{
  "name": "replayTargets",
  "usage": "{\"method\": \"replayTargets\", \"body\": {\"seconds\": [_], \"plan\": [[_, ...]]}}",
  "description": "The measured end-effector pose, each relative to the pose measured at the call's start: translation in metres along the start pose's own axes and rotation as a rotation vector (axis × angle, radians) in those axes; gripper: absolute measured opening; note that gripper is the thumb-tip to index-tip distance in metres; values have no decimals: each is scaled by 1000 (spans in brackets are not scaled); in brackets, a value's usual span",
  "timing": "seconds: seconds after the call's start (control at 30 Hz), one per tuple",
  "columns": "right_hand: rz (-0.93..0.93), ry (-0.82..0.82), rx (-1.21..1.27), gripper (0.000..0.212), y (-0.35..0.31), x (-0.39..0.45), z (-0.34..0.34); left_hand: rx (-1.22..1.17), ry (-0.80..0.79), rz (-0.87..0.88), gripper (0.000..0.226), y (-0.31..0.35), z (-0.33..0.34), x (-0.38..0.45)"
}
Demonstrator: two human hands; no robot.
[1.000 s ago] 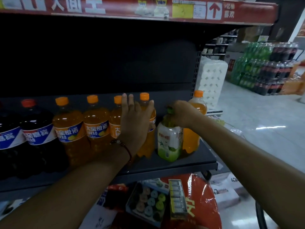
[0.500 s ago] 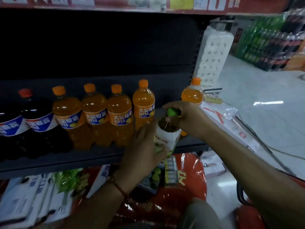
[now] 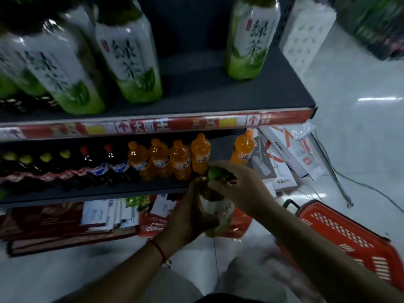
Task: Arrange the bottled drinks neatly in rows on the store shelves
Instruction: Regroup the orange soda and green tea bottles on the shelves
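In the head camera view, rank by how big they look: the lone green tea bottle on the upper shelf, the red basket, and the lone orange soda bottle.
1. Red basket
2. Lone green tea bottle, much nearer the camera and cropped at the top
3. Lone orange soda bottle

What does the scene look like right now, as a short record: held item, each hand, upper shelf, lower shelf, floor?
held item: green tea bottle, green cap, off the shelves
left hand: wrapped round the bottle's body
right hand: grips the bottle near its cap
upper shelf: green tea bottles, with a gap before the rightmost one
lower shelf: dark soda bottles, then orange soda bottles, one apart at the right
floor: red basket
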State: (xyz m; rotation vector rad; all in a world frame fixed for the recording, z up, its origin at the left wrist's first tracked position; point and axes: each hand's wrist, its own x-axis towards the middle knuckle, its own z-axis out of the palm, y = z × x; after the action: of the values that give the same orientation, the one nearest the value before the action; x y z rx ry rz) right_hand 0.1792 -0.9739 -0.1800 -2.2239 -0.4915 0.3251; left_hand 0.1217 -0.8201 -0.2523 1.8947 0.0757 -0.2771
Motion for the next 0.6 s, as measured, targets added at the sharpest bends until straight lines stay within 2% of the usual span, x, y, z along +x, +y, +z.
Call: {"method": "replayTargets", "body": {"seconds": [0.17,0.23,0.3,0.4,0.5,0.6], "plan": [[178,-188,341,44,-29,-23,-24,-126,54,3,80,55,-45,-33],[243,-291,484,63,-29,-28,-28,-167,42,20,81,80,-65,-38],[216,-344,522,80,-37,-28,-28,-224,31,68,80,101,-85,-37],[172,-205,485,84,-49,-18,-31,-225,4,130,79,124,-106,-26],[78,-91,461,68,-60,-4,-41,-160,-14,194,89,149,-123,-11],[53,-35,531,57,-73,11,-56,75,102,322,97,173,-135,6]]}}
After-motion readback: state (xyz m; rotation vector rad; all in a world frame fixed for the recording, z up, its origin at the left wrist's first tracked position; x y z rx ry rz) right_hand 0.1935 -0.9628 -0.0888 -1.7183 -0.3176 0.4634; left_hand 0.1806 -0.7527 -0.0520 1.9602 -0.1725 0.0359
